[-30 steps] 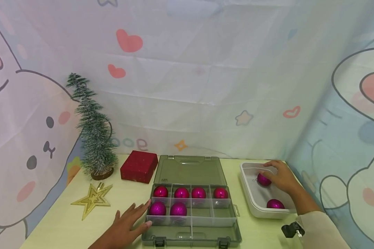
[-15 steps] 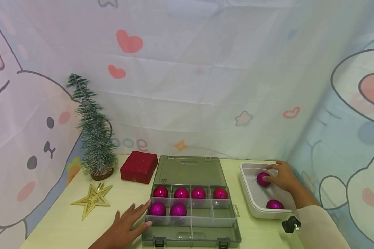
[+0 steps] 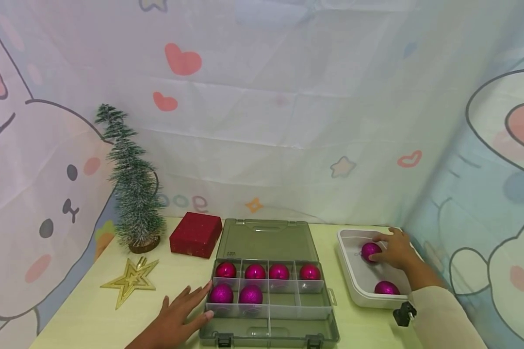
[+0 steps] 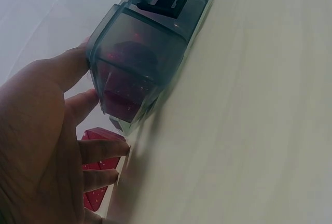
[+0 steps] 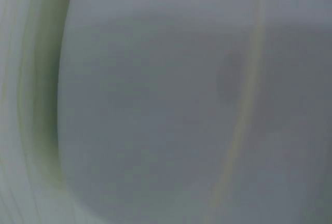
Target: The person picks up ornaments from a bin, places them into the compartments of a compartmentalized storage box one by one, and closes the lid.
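In the head view, my right hand (image 3: 396, 249) reaches over the rim of a white plastic bin (image 3: 353, 283). Its thumb and index finger pinch a glittery magenta Christmas ball (image 3: 370, 252) inside. A second glittery ball (image 3: 386, 288) lies at the bin's near end. My left hand (image 3: 174, 317) touches the left side of an open, smoky-grey divided box (image 3: 301, 327) with fingers extended; the left wrist view shows thumb and index finger against its wall. Shiny balls (image 3: 279, 271) fill the back row of compartments, and two glittery ones (image 3: 251, 294) sit in the middle row.
A small frosted Christmas tree (image 3: 135, 194) stands at the back left beside a red box (image 3: 196, 234). In front of the tree lies a gold star (image 3: 131, 281). A printed cloth backdrop hangs behind the table. The right wrist view is filled by a blurred pale bin wall (image 5: 145, 105).
My right hand has shifted slightly and its thumb now lies across the front of the ball. The ball has barely moved. My left hand stays where it was.
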Demonstrator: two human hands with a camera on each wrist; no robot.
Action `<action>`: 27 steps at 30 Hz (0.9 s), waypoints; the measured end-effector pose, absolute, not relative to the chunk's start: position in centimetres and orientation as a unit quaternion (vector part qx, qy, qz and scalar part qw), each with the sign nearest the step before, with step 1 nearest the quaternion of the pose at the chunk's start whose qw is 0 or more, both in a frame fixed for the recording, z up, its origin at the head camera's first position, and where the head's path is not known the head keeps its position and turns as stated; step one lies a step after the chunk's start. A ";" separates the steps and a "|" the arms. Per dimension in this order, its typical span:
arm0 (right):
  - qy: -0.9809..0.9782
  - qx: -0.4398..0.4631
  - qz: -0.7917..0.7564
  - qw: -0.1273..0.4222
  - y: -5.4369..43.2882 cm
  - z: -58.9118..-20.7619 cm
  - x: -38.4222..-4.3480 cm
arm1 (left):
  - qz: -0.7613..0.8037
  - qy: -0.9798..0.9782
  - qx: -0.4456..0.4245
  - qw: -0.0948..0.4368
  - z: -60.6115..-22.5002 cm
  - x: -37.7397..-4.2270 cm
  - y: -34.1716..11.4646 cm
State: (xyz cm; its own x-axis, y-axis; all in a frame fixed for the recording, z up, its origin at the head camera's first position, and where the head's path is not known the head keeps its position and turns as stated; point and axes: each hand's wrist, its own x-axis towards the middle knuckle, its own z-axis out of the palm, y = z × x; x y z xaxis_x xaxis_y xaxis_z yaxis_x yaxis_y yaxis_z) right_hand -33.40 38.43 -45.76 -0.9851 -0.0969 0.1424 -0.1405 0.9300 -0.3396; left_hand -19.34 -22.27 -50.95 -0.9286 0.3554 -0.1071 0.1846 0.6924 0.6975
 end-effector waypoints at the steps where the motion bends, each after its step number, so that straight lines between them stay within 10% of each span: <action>1: -0.981 0.056 0.175 0.058 38.4 -45.7 -33.4 | 0.362 0.913 0.148 0.117 -51.0 -19.3 -22.3; 27: -0.975 0.068 0.196 0.074 39.5 -47.4 -33.3 | 0.368 0.910 0.152 0.116 -51.0 -19.3 -22.3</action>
